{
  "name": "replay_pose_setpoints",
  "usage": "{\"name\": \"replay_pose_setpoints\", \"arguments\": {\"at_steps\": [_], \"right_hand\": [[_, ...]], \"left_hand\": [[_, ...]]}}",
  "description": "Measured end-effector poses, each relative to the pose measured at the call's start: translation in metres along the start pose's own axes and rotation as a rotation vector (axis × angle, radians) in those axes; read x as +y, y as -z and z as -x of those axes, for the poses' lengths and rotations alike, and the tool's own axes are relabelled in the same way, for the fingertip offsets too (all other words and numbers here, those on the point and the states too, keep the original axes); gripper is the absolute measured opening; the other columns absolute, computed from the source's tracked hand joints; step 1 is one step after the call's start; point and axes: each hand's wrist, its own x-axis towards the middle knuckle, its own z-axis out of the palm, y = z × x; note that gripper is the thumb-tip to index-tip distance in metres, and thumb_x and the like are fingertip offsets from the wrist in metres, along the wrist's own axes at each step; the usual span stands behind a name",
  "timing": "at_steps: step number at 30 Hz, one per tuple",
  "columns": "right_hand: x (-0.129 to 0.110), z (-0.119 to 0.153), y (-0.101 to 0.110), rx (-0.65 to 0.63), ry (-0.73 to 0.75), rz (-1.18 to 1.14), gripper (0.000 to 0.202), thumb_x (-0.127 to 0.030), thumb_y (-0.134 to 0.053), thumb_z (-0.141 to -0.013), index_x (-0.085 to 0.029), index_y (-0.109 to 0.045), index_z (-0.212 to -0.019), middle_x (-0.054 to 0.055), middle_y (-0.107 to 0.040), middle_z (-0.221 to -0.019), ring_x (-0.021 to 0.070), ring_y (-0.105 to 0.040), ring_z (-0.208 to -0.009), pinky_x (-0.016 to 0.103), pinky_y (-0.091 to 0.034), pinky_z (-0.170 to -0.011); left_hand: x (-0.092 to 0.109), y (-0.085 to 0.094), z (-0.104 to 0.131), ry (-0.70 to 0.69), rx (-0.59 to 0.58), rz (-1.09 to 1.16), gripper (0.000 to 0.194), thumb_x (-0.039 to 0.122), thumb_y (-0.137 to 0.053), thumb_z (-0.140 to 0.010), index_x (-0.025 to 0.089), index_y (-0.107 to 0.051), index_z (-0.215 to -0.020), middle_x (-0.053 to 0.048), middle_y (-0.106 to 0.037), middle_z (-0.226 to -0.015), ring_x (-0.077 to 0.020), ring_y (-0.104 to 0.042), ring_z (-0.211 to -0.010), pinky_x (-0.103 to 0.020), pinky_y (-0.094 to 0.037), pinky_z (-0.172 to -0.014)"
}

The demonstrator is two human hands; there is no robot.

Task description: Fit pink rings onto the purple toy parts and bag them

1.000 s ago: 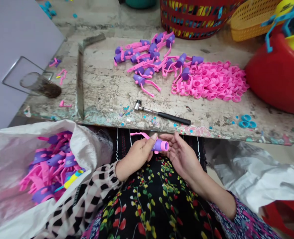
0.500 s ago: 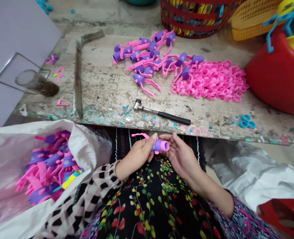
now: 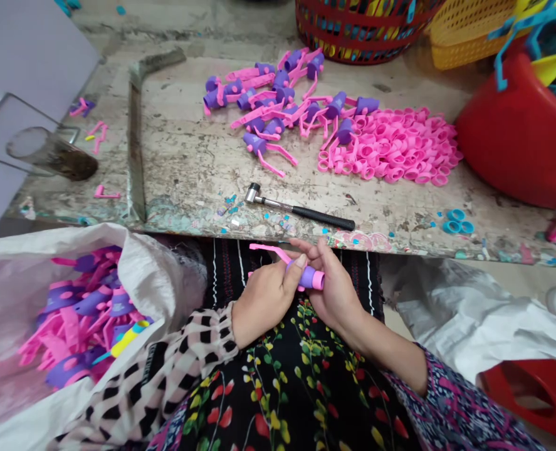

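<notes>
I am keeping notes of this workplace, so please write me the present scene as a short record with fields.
left hand: holds a purple-and-pink piece; hand
right hand: open, at the piece's pink end; contact unclear
table front: hammer, black handle pointing right
table middle: heap of purple-and-pink parts, beside it a pile of pink rings
table right: three blue rings; red tub
table back: red basket, yellow basket
left of lap: white sack with more purple-and-pink pieces inside
</notes>
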Motion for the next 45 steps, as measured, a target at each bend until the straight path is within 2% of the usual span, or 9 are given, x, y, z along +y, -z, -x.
{"name": "replay_pose_setpoints", "arguments": {"at_steps": [7,16,22,27,30,34,36,40,45], "right_hand": [[0.003,-0.001,0.001,0.022,0.079,0.111,0.045,-0.060,-0.052,-0.085,-0.022,-0.072,-0.100,0.005,-0.070,-0.113,0.0232,-0.061,-0.106,0.035,-0.046,-0.087],[0.004,-0.007,0.005,0.079,0.231,0.132,0.034,-0.050,-0.053,-0.087,-0.020,-0.068,-0.093,0.001,-0.070,-0.080,0.0154,-0.063,-0.073,0.028,-0.047,-0.068],[-0.003,-0.007,0.008,0.075,0.176,0.107,0.044,-0.059,-0.049,-0.085,-0.021,-0.061,-0.101,0.002,-0.068,-0.075,0.0178,-0.063,-0.064,0.028,-0.045,-0.053],[-0.006,-0.005,0.010,0.061,0.285,0.295,0.040,-0.057,-0.044,-0.089,-0.024,-0.062,-0.103,0.002,-0.067,-0.088,0.0172,-0.063,-0.079,0.031,-0.049,-0.072],[-0.007,-0.002,0.009,-0.001,0.315,0.349,0.039,-0.055,-0.042,-0.092,-0.026,-0.060,-0.109,-0.001,-0.062,-0.077,0.0155,-0.061,-0.075,0.030,-0.048,-0.071],[-0.009,0.001,0.007,0.021,0.352,0.424,0.039,-0.054,-0.040,-0.093,-0.025,-0.060,-0.110,-0.001,-0.058,-0.074,0.0142,-0.058,-0.073,0.028,-0.045,-0.070],[-0.009,0.002,0.005,0.028,0.344,0.430,0.038,-0.053,-0.041,-0.093,-0.024,-0.059,-0.110,-0.001,-0.059,-0.076,0.0140,-0.057,-0.073,0.028,-0.045,-0.070],[-0.006,0.000,0.003,-0.015,0.328,0.336,0.034,-0.051,-0.048,-0.089,-0.024,-0.058,-0.109,-0.002,-0.059,-0.073,0.0122,-0.054,-0.065,0.026,-0.044,-0.063],[-0.004,0.002,0.005,0.008,0.299,0.250,0.030,-0.045,-0.056,-0.086,-0.026,-0.057,-0.109,-0.005,-0.051,-0.067,0.0100,-0.047,-0.057,0.023,-0.039,-0.054]], "left_hand": [[0.006,0.007,-0.005,-0.060,0.069,-0.435,0.063,0.051,-0.014,-0.097,0.018,-0.067,-0.095,-0.011,-0.070,-0.091,-0.0281,-0.062,-0.088,-0.038,-0.040,-0.076],[0.010,0.011,-0.008,-0.024,0.117,-0.625,0.073,0.063,-0.016,-0.093,0.015,-0.071,-0.082,-0.013,-0.069,-0.080,-0.0281,-0.064,-0.080,-0.041,-0.042,-0.076],[-0.003,0.015,-0.004,-0.109,0.265,-0.207,0.057,0.062,-0.038,-0.089,0.014,-0.058,-0.111,-0.013,-0.065,-0.106,-0.0271,-0.061,-0.101,-0.042,-0.045,-0.089],[-0.003,0.000,0.005,-0.021,0.170,0.342,0.083,0.063,-0.064,-0.074,0.016,-0.030,-0.134,-0.016,-0.054,-0.129,-0.0250,-0.056,-0.116,-0.039,-0.046,-0.096],[-0.001,-0.012,0.010,0.011,0.237,0.477,0.097,0.060,-0.074,-0.065,0.019,-0.021,-0.135,-0.018,-0.048,-0.134,-0.0264,-0.053,-0.120,-0.042,-0.045,-0.099],[-0.001,-0.018,0.013,-0.033,0.438,0.548,0.089,0.055,-0.079,-0.061,0.022,-0.024,-0.123,-0.016,-0.049,-0.128,-0.0263,-0.052,-0.122,-0.046,-0.040,-0.104],[0.000,-0.016,0.012,-0.073,0.386,0.496,0.094,0.054,-0.081,-0.058,0.023,-0.024,-0.126,-0.016,-0.048,-0.129,-0.0280,-0.051,-0.122,-0.048,-0.040,-0.104],[0.011,-0.009,0.008,-0.060,0.085,0.305,0.106,0.054,-0.080,-0.058,0.021,-0.021,-0.140,-0.017,-0.050,-0.132,-0.0328,-0.054,-0.117,-0.050,-0.045,-0.096],[0.027,-0.008,0.006,-0.051,0.057,0.229,0.086,0.060,-0.067,-0.069,0.013,-0.034,-0.134,-0.016,-0.057,-0.118,-0.0308,-0.060,-0.103,-0.047,-0.049,-0.088]]}}
